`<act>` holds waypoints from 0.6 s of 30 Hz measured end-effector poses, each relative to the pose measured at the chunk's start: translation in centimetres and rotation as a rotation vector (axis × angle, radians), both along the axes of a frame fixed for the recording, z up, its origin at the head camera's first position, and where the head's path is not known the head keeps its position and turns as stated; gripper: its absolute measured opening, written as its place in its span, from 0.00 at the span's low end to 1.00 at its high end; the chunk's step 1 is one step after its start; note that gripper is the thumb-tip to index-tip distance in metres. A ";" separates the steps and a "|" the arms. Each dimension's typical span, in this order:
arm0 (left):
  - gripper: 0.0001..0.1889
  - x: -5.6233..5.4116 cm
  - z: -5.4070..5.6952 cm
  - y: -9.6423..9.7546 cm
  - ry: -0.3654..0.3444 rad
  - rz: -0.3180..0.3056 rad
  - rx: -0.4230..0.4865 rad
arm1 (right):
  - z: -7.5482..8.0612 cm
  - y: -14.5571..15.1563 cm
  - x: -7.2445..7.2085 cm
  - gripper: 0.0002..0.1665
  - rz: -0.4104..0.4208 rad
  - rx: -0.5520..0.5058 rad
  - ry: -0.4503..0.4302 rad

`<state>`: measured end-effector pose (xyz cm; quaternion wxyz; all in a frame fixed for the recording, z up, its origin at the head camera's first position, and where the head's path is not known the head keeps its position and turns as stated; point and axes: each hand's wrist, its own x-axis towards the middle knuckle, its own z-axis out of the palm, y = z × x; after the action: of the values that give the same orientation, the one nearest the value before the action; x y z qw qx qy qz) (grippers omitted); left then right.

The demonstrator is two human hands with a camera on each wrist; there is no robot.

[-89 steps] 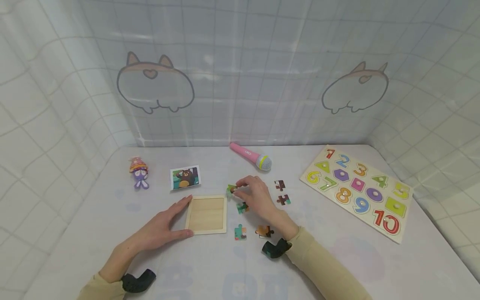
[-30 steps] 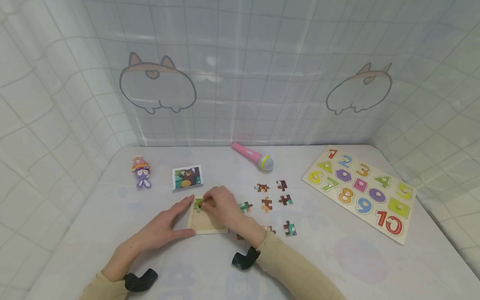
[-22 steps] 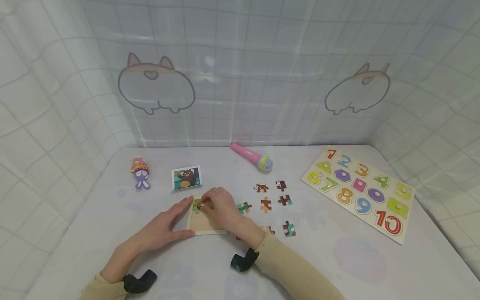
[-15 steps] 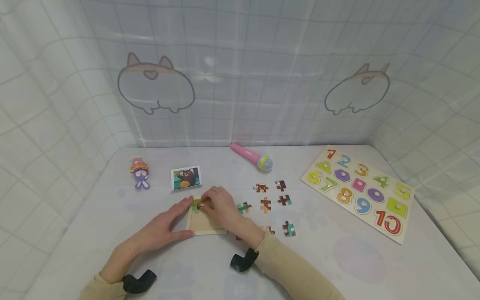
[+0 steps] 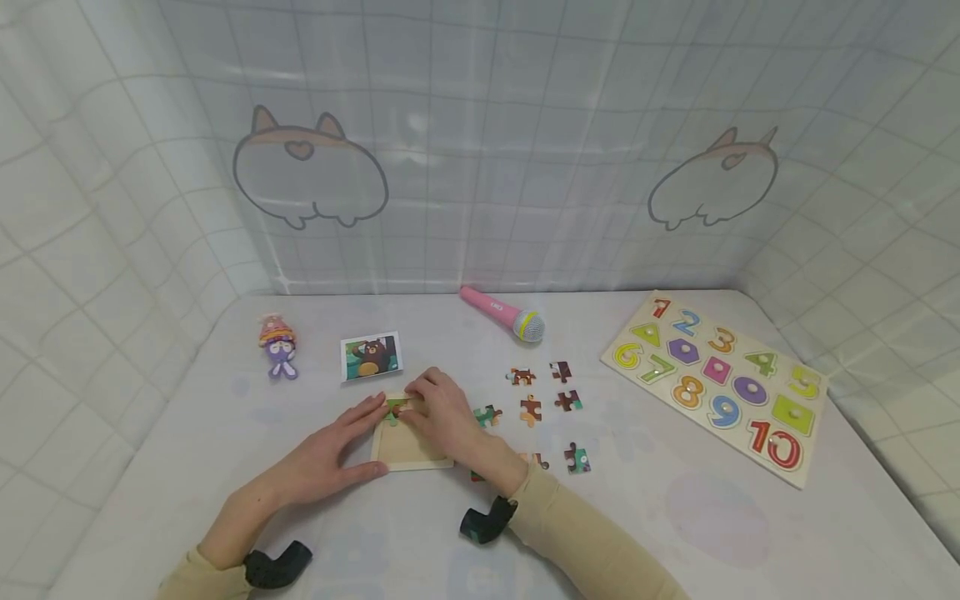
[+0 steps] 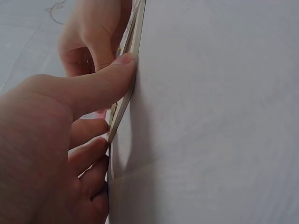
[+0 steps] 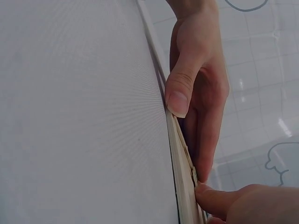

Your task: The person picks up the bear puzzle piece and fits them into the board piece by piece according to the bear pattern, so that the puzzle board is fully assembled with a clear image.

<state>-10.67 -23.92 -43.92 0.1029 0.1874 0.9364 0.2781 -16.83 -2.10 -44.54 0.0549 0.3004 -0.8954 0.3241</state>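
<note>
left hand (image 5: 327, 454), spread wide, braces the wooden tray (image 5: 408, 450). in its far-left corner, right hand (image 5: 444, 414) pinches a jigsaw piece (image 5: 393, 410)!

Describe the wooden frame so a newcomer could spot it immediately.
On the white table, find the left hand. It touches a pale square frame, with the right hand over its far right corner. Unlike the larger number board, it carries no numerals.

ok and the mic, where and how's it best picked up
Probably by the middle of its pink handle, from above and the near side: the mic lies flat, the handle is slimmer than the round head, and the wall rises close behind.
</note>
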 end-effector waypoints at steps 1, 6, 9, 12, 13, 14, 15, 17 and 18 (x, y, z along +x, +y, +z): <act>0.46 0.0 0.0 0.0 0.006 -0.004 0.000 | 0.0 0.0 0.0 0.18 -0.001 0.003 -0.002; 0.44 0.1 0.1 0.1 0.039 -0.029 -0.004 | -0.1 0.0 -0.2 0.19 -0.003 0.026 -0.008; 0.43 0.2 0.2 0.2 0.048 -0.040 -0.017 | -0.2 0.0 -0.2 0.19 -0.002 0.027 -0.004; 0.42 0.2 0.4 0.4 0.044 -0.043 -0.046 | -0.3 0.0 -0.2 0.19 0.000 0.015 -0.007; 0.42 0.2 0.4 0.5 0.044 -0.043 -0.055 | -0.3 0.0 -0.2 0.19 0.000 0.012 -0.007; 0.41 0.2 0.5 0.5 0.044 -0.043 -0.062 | -0.3 0.0 -0.2 0.19 0.000 0.009 -0.010; 0.41 0.3 0.5 0.5 0.042 -0.042 -0.069 | -0.3 0.0 -0.1 0.19 0.000 0.006 -0.013; 0.41 0.3 0.5 0.6 0.044 -0.040 -0.077 | -0.3 0.0 -0.1 0.18 -0.003 0.007 -0.018; 0.41 0.3 0.5 0.6 0.045 -0.040 -0.080 | -0.2 0.0 -0.1 0.18 -0.005 0.009 -0.021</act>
<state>-10.33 -23.32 -43.37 0.0946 0.2080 0.9450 0.2339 -16.93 -2.13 -44.76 0.0448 0.2948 -0.8982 0.3230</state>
